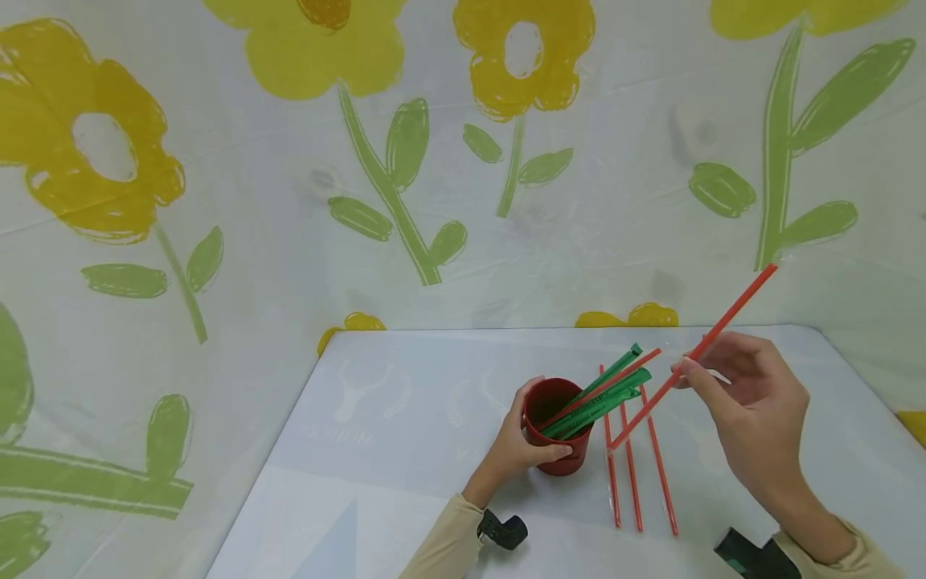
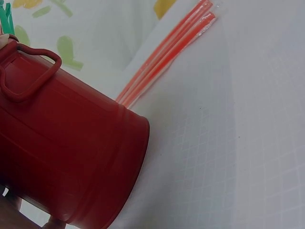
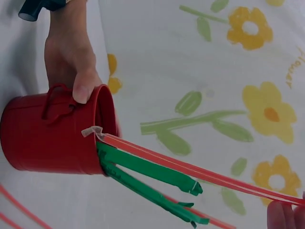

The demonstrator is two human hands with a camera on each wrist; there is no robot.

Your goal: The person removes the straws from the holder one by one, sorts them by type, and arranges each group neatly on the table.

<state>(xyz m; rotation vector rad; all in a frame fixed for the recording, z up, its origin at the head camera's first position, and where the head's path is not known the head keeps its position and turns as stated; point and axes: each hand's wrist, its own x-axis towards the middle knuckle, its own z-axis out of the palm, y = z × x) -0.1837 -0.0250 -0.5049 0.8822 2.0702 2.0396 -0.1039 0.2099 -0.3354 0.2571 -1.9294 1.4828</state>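
Note:
My left hand [image 1: 517, 438] grips a red metal cup [image 1: 567, 463] with small wire handles, tilted toward the right. Out of its mouth lean several green-wrapped straws [image 3: 147, 167] and one red straw [image 1: 646, 357]. Between thumb and fingers, my right hand [image 1: 760, 402] pinches another red straw [image 1: 734, 307], which slants down to the left. Its clear wrapper shows a crumpled end [image 3: 93, 130] by the cup's rim in the right wrist view; I cannot tell whether it touches. Only fingertips of the right hand appear in that view.
Right of the cup, three red straws [image 1: 661, 470] in clear wrappers lie side by side on the white table [image 1: 347, 482]. A flower-printed sheet [image 1: 637, 177] hangs behind the table's far edge. Dark bands [image 1: 502, 531] sit on both wrists.

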